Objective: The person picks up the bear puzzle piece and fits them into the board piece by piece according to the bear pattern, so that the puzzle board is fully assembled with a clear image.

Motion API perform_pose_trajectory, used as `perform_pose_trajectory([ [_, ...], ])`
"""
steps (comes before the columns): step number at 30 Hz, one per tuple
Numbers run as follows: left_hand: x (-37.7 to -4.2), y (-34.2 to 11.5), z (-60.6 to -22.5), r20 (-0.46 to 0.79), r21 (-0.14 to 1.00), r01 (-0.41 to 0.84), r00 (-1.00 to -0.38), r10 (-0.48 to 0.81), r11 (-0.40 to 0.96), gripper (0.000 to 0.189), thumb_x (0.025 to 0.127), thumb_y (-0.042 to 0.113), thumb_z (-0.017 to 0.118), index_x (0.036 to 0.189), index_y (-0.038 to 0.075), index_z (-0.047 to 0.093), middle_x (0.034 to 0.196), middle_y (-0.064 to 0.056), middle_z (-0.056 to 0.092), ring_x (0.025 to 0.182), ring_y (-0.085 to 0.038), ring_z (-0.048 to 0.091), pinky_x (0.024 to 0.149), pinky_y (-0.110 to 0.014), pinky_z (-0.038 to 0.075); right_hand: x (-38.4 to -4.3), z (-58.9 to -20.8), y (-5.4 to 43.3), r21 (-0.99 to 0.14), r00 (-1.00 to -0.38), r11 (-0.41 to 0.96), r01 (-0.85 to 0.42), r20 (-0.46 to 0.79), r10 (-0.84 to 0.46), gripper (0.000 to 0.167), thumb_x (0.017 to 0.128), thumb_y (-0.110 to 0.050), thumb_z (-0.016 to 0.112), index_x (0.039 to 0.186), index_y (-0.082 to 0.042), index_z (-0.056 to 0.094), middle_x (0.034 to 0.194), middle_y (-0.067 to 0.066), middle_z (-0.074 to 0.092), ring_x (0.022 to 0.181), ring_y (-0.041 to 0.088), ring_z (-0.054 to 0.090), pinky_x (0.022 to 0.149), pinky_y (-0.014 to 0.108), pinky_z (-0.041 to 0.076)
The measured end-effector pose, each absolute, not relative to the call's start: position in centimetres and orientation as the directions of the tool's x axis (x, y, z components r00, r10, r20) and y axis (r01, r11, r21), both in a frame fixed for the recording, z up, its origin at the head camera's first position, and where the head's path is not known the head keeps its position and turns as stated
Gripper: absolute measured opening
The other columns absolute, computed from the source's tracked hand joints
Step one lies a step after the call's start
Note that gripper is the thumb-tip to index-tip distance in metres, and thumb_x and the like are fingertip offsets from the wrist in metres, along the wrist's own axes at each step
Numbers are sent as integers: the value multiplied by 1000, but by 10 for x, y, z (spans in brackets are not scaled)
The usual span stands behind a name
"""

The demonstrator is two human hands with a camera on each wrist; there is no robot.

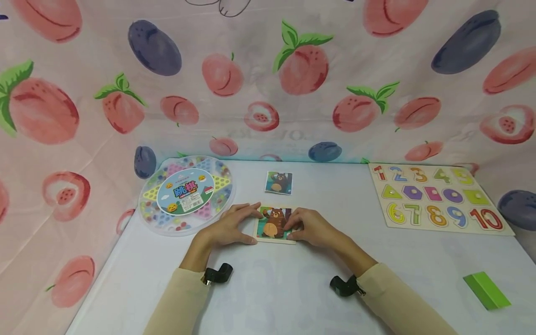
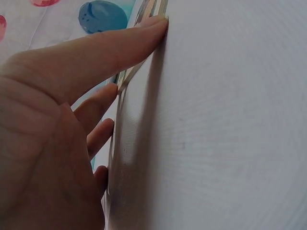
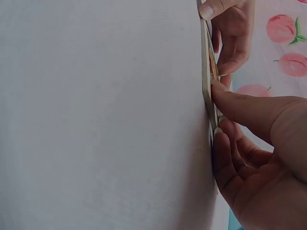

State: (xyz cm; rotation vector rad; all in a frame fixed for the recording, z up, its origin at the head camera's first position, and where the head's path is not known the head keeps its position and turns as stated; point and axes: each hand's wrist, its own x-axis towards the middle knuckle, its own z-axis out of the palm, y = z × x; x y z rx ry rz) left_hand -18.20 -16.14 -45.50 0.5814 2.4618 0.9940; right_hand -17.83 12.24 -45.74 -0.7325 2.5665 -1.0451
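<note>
A small wooden jigsaw puzzle (image 1: 273,224) with a brown bear picture and a pale frame lies flat on the white table. My left hand (image 1: 228,228) holds its left side, with the thumb at the near corner and the index finger toward the far one. From the right, my right hand (image 1: 315,228) grips the puzzle; its bent fingers cover part of the picture. In the right wrist view the right thumb presses on top of the puzzle (image 3: 205,62) while other fingertips touch its side. Beyond it lies a square card (image 1: 278,183) with a matching bear picture.
A round Chinese checkers set (image 1: 146,221) in clear packaging lies at the back left. At the back right is a wooden number and shape board (image 1: 444,231). One green block (image 1: 487,291) sits near the right edge. A fruit-patterned cloth (image 1: 259,70) hangs behind the table (image 1: 272,293).
</note>
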Motion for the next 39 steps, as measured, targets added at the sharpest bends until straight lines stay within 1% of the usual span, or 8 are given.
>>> perform_pose_trajectory([
  [4,-183,-161,-455,-218,720,229,-821,527,655,60,81,31,86,136,27,62,170,10,28,160,-28,15,125,-67,14,-177,-458,124,-711,-831,602,-363,-44,-554,11,88,-12,79,99,-13,80,107,2,69,90,10,59,77,20,51],
  [8,-184,-160,-457,-211,719,238,-820,532,653,60,81,32,86,135,27,62,170,9,29,160,-29,15,125,-67,14,-175,-460,129,-725,-827,585,-363,-39,-560,16,90,-15,77,106,-13,78,109,3,69,88,10,58,75,20,50],
  [11,-184,-160,-458,-209,721,236,-822,529,652,60,80,32,86,135,27,62,170,9,29,160,-29,16,125,-67,14,-171,-461,135,-759,-844,570,-315,-51,-534,21,92,-18,75,113,-13,75,112,3,70,94,11,62,82,24,54],
  [16,-182,-161,-459,-211,726,219,-831,514,652,60,78,31,87,133,28,63,169,10,30,159,-29,17,125,-67,15,-165,-458,150,-804,-894,551,-222,-58,-445,28,95,-21,72,122,-14,71,122,4,69,109,19,65,96,38,56],
  [22,-180,-162,-459,-201,715,217,-847,493,664,60,77,27,88,132,27,64,169,9,32,157,-29,21,124,-67,19,-162,-454,174,-792,-939,581,-185,-31,-342,35,94,-21,73,127,-13,68,129,9,67,114,26,62,94,40,54],
  [30,-176,-164,-456,-182,692,233,-859,479,683,60,76,25,87,132,24,65,171,3,28,154,-30,26,123,-65,24,-163,-458,200,-764,-958,616,-193,12,-286,41,93,-19,75,131,-10,65,132,13,64,119,30,60,95,44,55],
  [33,-175,-165,-454,-168,674,250,-865,474,695,60,76,28,86,132,23,64,171,0,28,153,-32,29,123,-65,26,-164,-456,209,-758,-960,620,-201,27,-278,45,93,-20,74,134,-7,63,137,16,60,124,35,58,98,49,54],
  [39,-181,-163,-442,-98,656,292,-882,461,697,75,80,38,84,145,18,54,168,-10,33,153,-38,34,124,-62,29,-172,-443,226,-731,-969,655,-191,36,-243,53,95,-24,72,142,-6,55,151,20,47,142,41,44,110,61,45],
])
